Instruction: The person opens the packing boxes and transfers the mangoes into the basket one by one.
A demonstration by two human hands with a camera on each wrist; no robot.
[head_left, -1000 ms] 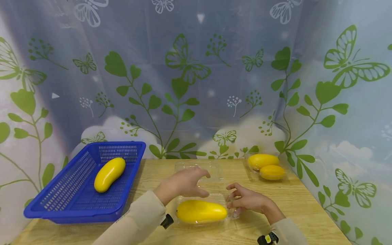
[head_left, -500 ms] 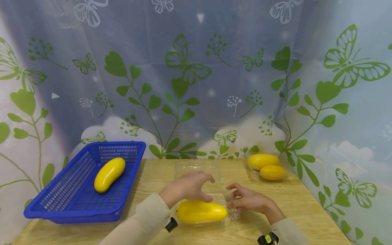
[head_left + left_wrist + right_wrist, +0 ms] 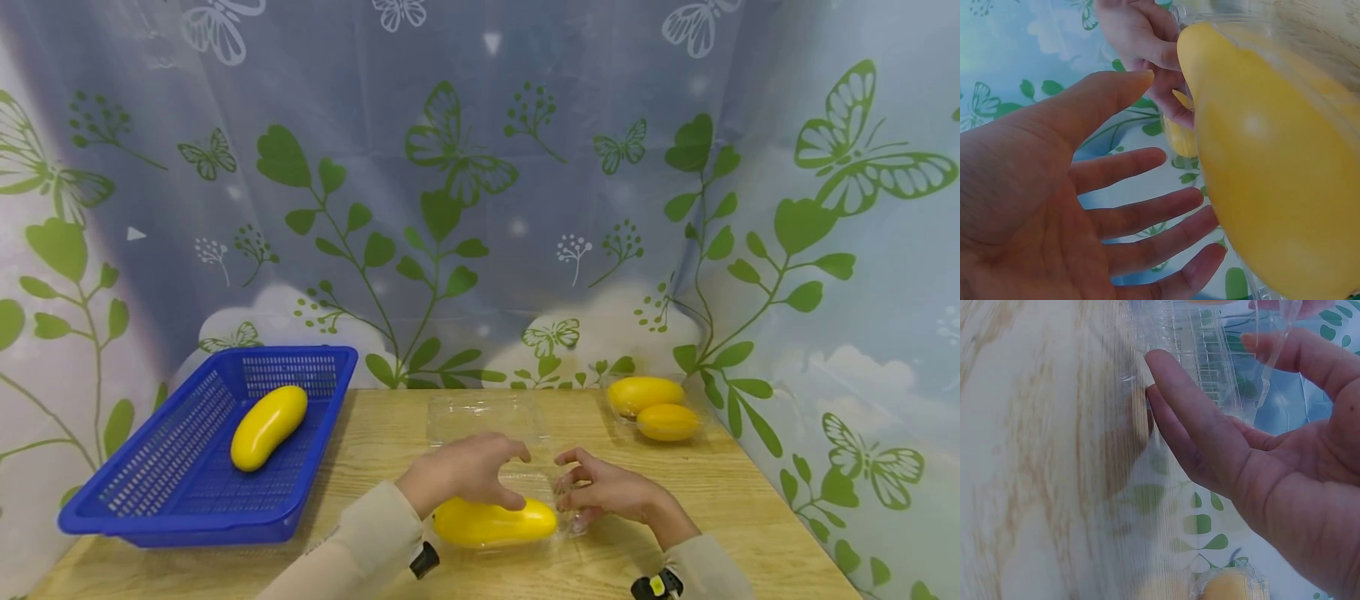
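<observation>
Mango (image 3: 495, 522), smooth and likely slippery, lying in flimsy clear clamshell (image 3: 517, 487) at near centre of table (image 3: 720, 500); my left hand (image 3: 461, 471) hovers spread above it, my right hand (image 3: 603, 490) pinching the thin right rim.

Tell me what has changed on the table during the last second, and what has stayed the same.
The left hand has come nearer and lower over the yellow mango in the clear box, fingers spread; whether it touches the fruit is unclear. The right hand has stayed at the box's right edge. The blue basket with its mango, the two packed mangoes at the back right and the box lid have not moved.
</observation>
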